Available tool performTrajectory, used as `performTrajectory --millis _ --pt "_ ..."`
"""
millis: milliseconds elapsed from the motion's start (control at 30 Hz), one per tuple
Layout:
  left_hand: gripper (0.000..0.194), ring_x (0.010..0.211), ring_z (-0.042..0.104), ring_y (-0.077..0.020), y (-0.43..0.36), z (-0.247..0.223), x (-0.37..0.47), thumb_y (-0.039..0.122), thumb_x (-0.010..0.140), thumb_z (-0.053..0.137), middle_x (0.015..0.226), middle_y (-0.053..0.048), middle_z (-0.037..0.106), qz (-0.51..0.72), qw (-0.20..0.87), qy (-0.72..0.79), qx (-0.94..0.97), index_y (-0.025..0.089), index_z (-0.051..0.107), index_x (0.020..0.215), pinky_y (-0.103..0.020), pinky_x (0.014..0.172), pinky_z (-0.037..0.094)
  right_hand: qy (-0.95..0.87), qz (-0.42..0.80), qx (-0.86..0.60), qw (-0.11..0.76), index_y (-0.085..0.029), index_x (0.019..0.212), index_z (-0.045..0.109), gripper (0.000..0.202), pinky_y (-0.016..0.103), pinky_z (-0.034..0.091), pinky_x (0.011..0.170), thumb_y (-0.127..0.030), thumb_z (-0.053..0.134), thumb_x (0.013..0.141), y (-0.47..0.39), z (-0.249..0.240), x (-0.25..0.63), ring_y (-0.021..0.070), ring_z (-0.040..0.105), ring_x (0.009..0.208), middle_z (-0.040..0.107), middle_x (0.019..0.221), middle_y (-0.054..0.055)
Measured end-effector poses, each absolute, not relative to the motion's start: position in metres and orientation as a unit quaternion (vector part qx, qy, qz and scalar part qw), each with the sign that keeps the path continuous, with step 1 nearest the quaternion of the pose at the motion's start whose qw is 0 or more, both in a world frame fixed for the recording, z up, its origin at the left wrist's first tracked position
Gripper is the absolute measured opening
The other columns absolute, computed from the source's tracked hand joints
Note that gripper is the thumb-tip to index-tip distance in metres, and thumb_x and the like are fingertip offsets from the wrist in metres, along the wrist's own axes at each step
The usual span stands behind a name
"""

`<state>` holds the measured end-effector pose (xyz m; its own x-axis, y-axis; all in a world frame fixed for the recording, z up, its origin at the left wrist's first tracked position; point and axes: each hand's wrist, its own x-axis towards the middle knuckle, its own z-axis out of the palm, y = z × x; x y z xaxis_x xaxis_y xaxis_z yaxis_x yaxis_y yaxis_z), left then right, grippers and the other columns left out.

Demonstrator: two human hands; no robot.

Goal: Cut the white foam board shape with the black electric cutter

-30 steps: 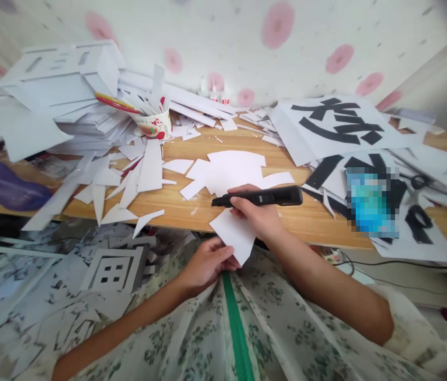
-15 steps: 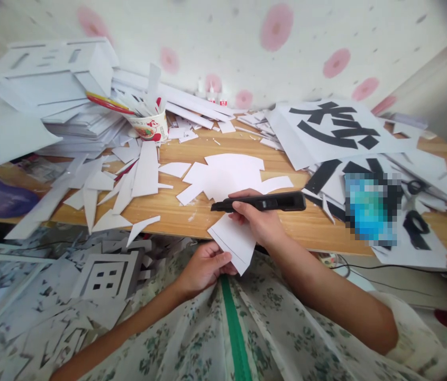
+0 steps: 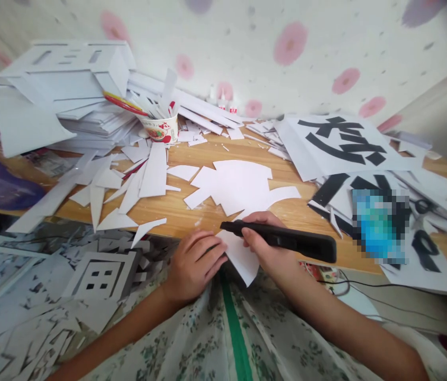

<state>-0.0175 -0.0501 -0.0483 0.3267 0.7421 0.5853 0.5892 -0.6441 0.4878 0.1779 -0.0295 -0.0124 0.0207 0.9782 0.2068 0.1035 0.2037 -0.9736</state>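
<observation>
A small white board piece (image 3: 243, 259) sticks out past the front edge of the wooden table, between my two hands. My left hand (image 3: 196, 264) lies over its left side, fingers bent and closed on it. In my right hand (image 3: 267, 246) is a black utility knife (image 3: 294, 241), its tip pointing left above the piece; some fingers of that hand also reach the piece's right side. Just beyond my hands, a larger white cutout (image 3: 241, 185) with an irregular outline lies flat on the table.
White scraps (image 3: 154, 172) and a paper cup (image 3: 162, 128) of tools stand to the left, before a stacked white pile (image 3: 80, 79). Printed sheets (image 3: 338, 143) and scissors (image 3: 425, 206) lie right. Cut-out pieces (image 3: 100, 278) fill the space below left.
My left hand has turned palm-down over the piece's left side. My right hand has come nearer with the knife, which now tilts down to the right. The whole view has shifted slightly.
</observation>
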Motion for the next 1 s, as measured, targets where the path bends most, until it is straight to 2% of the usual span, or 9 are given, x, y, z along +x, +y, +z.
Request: performTrajectory --millis 67,100,300,633,833,1000 --pt "0.022 0.099 0.063 -0.0229 -0.044 -0.046 -0.013 0.016 0.083 0.069 0.1 -0.006 0.073 0.383 -0.009 0.377 0.843 0.019 0.069 0.105 -0.042 0.095 0.051 -0.532 0.432 -0.479 0.548 -0.024 0.086 0.063 0.009 0.026 0.046 0.051 -0.028 0.066 0.079 -0.024 -0.015 0.174 0.0134 0.058 0.053 0.062 0.063 -0.004" --pt "0.021 0.099 0.063 -0.0226 -0.042 -0.045 -0.011 0.016 0.084 0.068 0.1 -0.006 0.073 0.376 -0.024 0.379 0.845 0.018 0.068 0.105 -0.043 0.096 0.051 -0.516 0.44 -0.482 0.555 -0.024 0.086 0.063 0.009 0.025 0.045 0.05 -0.029 0.066 0.079 -0.02 -0.016 0.173 0.0129 0.057 0.052 0.062 0.063 -0.004" --pt "0.03 0.11 0.061 -0.0268 -0.028 -0.043 -0.016 0.022 0.085 0.067 0.111 -0.011 0.071 0.344 -0.045 0.385 0.855 0.014 0.063 0.113 -0.049 0.103 0.047 -0.504 0.45 -0.516 0.527 -0.024 0.088 0.062 0.013 0.025 0.045 0.048 -0.032 0.067 0.079 0.008 -0.014 0.174 0.0139 0.058 0.051 0.06 0.056 -0.005" --pt "0.039 0.108 0.062 -0.0282 -0.026 -0.05 -0.025 0.027 0.082 0.07 0.111 -0.014 0.071 0.32 -0.099 0.37 0.866 0.008 0.063 0.116 -0.043 0.099 0.049 -0.634 0.342 -0.55 0.422 -0.026 0.09 0.066 0.016 0.035 0.056 0.065 -0.035 0.07 0.078 -0.012 -0.012 0.181 0.0205 0.069 0.067 0.073 0.076 0.002" --pt "0.038 0.107 0.064 -0.0264 -0.026 -0.049 -0.025 0.026 0.084 0.067 0.113 -0.012 0.072 0.31 -0.105 0.365 0.872 0.011 0.063 0.118 -0.043 0.103 0.045 -0.655 0.301 -0.54 0.434 -0.026 0.087 0.067 0.012 0.031 0.055 0.06 -0.032 0.067 0.077 -0.011 -0.007 0.177 0.0184 0.069 0.064 0.074 0.074 0.001" --pt "0.036 0.106 0.065 -0.0254 -0.024 -0.05 -0.023 0.026 0.083 0.067 0.111 -0.01 0.073 0.323 -0.104 0.367 0.866 0.015 0.063 0.117 -0.043 0.102 0.046 -0.688 0.254 -0.529 0.428 -0.026 0.086 0.066 0.009 0.032 0.056 0.064 -0.029 0.066 0.077 -0.012 -0.008 0.176 0.02 0.071 0.069 0.075 0.077 0.001"
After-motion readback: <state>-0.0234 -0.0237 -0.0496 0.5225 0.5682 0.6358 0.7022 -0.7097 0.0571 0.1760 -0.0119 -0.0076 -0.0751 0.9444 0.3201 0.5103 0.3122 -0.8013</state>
